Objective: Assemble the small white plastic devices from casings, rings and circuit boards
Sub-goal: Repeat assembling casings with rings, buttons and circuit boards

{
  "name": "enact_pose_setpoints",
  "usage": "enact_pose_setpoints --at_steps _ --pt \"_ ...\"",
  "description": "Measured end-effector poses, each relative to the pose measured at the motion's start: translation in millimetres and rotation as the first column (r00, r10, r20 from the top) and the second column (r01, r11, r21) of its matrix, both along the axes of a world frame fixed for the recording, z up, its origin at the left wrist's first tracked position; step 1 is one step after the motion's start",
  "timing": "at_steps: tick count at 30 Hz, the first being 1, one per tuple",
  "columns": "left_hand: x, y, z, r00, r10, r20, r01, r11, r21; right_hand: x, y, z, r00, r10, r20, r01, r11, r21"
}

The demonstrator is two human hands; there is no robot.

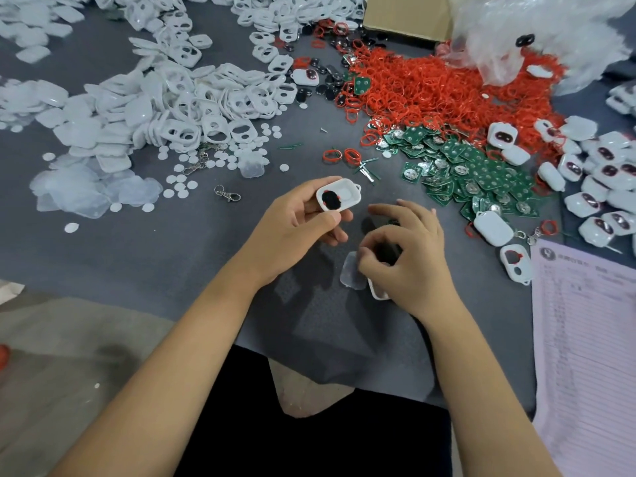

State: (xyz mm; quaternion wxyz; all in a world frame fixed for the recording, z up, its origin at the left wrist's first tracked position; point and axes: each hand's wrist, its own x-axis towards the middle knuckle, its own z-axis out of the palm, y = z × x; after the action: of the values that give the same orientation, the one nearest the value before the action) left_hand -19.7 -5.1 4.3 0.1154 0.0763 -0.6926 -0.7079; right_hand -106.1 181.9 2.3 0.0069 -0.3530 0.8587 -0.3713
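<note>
There is a single wide-angle view from the person's head, tilted forward and down over the grey worktop (144,256). It sits close above both forearms, with the fingers (406,210) near centre and the worktop's far piles curving away beyond them.

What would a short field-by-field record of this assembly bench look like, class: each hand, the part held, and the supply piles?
left hand: grips a white casing, its black insert edged in red facing up
right hand: fingers curled round something small and dark, hard to identify
under right hand: clear cover and a white piece on the grey mat
red rings: heap, far right of centre
circuit boards: green pile, below the rings
empty casings: pile, far left
finished units: right edge
</note>
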Motion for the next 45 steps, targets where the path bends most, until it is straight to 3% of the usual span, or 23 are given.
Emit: enact_pose_setpoints --at_steps 3,7,12,14,16,19,21,24,27,33,45 --pt "-0.4 0.3 -0.6 1.000 0.009 -0.007 -0.009 1.000 0.001 1.5 3.7 2.6 0.999 -0.011 0.046 0.018 0.987 -0.157" --pt "-0.1 0.6 0.1 1.000 0.017 -0.007 -0.017 1.000 0.014 7.0 2.4 5.4 0.996 0.032 -0.082 -0.028 0.998 0.049" --pt "0.6 1.7 1.6 1.000 0.012 0.023 -0.011 1.000 -0.008 1.9 1.9 4.0 0.993 0.109 -0.050 -0.103 0.988 0.112" --pt "0.4 1.9 1.4 1.000 0.012 0.026 -0.012 1.000 -0.007 0.8 4.4 3.5 0.993 0.117 -0.020 -0.117 0.993 0.018" --pt "-0.4 1.5 0.7 0.999 0.020 0.027 -0.020 1.000 -0.006 1.8 7.7 4.5 0.995 0.083 0.049 -0.074 0.982 -0.176" --pt "-1.0 1.1 -1.2 0.999 0.027 0.024 -0.027 1.000 -0.008 3.5 6.3 7.8 0.961 0.039 0.274 0.084 0.901 -0.426" --pt "-0.9 1.5 -1.9 0.999 0.022 0.030 -0.021 0.999 -0.029 5.3 1.9 8.3 0.921 0.041 0.387 0.172 0.850 -0.498" --pt "-0.1 2.4 -0.4 0.999 0.020 0.037 -0.017 0.997 -0.072 6.4 -1.0 6.2 0.877 0.073 0.474 0.213 0.827 -0.520" --pt "0.4 2.7 1.3 0.999 0.020 0.043 -0.017 0.997 -0.075 6.8 -0.8 6.0 0.885 0.093 0.456 0.188 0.825 -0.533" --pt "1.2 3.1 1.6 0.998 0.019 0.054 -0.015 0.997 -0.072 7.1 0.6 9.6 0.863 -0.003 0.505 0.299 0.808 -0.507" --pt "5.1 3.6 5.9 0.993 -0.083 0.079 0.094 0.983 -0.156 6.3 -1.4 7.9 0.906 -0.149 0.397 0.323 0.850 -0.417"
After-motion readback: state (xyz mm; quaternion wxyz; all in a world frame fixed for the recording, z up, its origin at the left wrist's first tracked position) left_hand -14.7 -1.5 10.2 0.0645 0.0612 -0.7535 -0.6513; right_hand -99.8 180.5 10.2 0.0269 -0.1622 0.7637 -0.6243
